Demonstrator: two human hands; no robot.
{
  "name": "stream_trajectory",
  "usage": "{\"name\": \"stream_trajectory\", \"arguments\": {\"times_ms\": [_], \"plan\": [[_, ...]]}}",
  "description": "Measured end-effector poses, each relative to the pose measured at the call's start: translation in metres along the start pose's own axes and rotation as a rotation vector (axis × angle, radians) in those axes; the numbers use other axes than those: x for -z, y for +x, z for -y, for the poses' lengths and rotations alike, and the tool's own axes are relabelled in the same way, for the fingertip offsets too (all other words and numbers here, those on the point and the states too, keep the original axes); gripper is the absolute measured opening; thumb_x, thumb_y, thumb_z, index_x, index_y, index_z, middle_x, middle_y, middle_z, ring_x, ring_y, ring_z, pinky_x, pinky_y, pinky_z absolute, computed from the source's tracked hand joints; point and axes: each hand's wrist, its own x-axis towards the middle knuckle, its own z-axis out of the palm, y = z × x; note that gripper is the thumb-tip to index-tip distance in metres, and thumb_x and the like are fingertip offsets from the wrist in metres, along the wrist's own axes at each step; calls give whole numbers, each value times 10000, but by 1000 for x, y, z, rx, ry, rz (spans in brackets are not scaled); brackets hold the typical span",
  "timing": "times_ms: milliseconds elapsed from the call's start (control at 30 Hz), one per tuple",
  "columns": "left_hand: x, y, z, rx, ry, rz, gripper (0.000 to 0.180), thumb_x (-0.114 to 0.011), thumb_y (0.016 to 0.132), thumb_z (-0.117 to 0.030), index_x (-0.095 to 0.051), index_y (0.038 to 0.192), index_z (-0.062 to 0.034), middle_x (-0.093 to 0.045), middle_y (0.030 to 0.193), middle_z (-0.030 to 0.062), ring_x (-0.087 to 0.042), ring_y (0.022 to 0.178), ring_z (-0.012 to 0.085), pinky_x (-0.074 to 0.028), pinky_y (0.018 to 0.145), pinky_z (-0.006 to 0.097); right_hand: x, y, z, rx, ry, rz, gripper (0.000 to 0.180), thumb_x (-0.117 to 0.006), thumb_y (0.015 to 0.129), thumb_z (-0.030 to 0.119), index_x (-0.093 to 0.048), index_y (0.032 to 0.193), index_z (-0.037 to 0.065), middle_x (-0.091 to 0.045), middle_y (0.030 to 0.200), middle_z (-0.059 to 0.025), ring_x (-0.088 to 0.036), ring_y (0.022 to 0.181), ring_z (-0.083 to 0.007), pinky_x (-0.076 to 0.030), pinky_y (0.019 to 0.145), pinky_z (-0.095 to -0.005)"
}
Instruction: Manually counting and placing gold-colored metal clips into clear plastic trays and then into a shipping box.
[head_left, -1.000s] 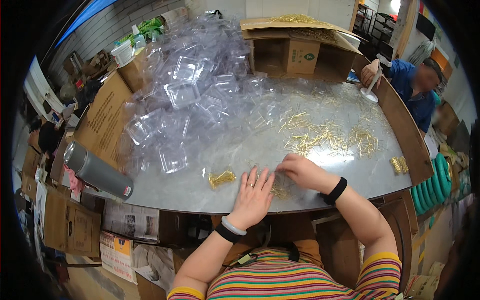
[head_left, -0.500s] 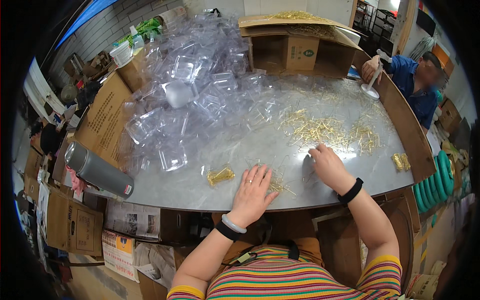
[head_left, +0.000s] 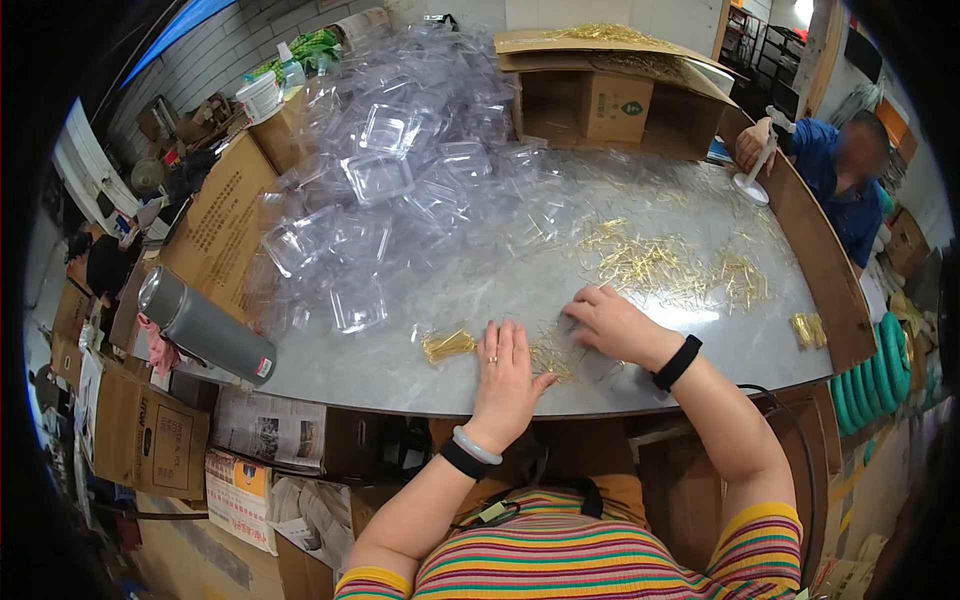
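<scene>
My left hand (head_left: 505,385) lies flat on the grey tabletop (head_left: 400,385), fingers stretched out, holding nothing that I can see. Between its thumb and my right hand is a small group of thin gold wire pieces (head_left: 550,360). A neat bundle of gold wire pieces (head_left: 449,346) lies just left of my left fingers. My right hand (head_left: 620,328) is low over the table, its fingers bent and somewhat apart, close to the small group; what lies under its palm is hidden. Beyond it spreads a loose heap of gold wire pieces (head_left: 650,265), some with bent ends.
Clear plastic boxes (head_left: 380,180) pile up at the left and back. A grey flask (head_left: 205,325) leans at the left edge. Cardboard walls (head_left: 815,250) border the table. Two small gold bundles (head_left: 809,331) lie at right. A person (head_left: 845,180) grips a white stand (head_left: 752,188).
My right hand has moved left, away from the loose heap and nearer my left hand. My left fingers have drawn closer together, beside the bundle. The whole view has shifted slightly.
</scene>
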Motion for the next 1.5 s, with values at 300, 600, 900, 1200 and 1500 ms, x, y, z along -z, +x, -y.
{"name": "stream_trajectory", "arguments": {"times_ms": [300, 600, 900, 1200, 1500], "plan": [[13, 9, -5, -84, -40, 243, 909, -678, 885, -486, -300, 1477, 92, -378, 1489, 265, -252, 1458, 428, -144, 1193, 581, 14, -40, 24, -2, 139, 140, 461, -729, 823, 127, -612, 1267, 93, -581, 1201, -128, -551, 1092, -353, -478, 953, -419], [17, 9, 0, -163, -92, 347, 769, -655, 920, -421, -348, 1506, -28, -410, 1501, 170, -253, 1473, 388, -125, 1199, 584, -12, -107, 47, -309, 80, -129, 731, -709, 890, 248, -358, 1429, -98, -385, 1461, -349, -376, 1378, -479, -327, 1146, -510], [9, 10, 6, -215, -194, 250, 700, -728, 861, -243, -421, 1448, -15, -469, 1420, 171, -394, 1385, 367, -293, 1167, 512, -55, -59, 94, -237, 110, -256, 896, -769, 832, 293, -272, 1463, -103, -350, 1482, -334, -321, 1412, -478, -260, 1183, -537], [25, 10, 16, -169, -456, 285, 939, -812, 777, -389, -352, 1486, 20, -404, 1484, 234, -335, 1430, 407, -279, 1180, 517, -31, -61, 73, -113, 189, -134, 799, -798, 803, 271, -406, 1440, -10, -493, 1429, -215, -404, 1391, -391, -249, 1173, -574], [25, 5, 22, -201, -126, 306, 868, -775, 811, -402, -389, 1463, 21, -414, 1487, 209, -311, 1445, 399, -236, 1193, 538, -37, -66, 80, -272, 251, -375, 521, -631, 885, -12, -463, 1379, -13, -496, 1407, -237, -504, 1276, -428, -459, 1044, -438]]}}
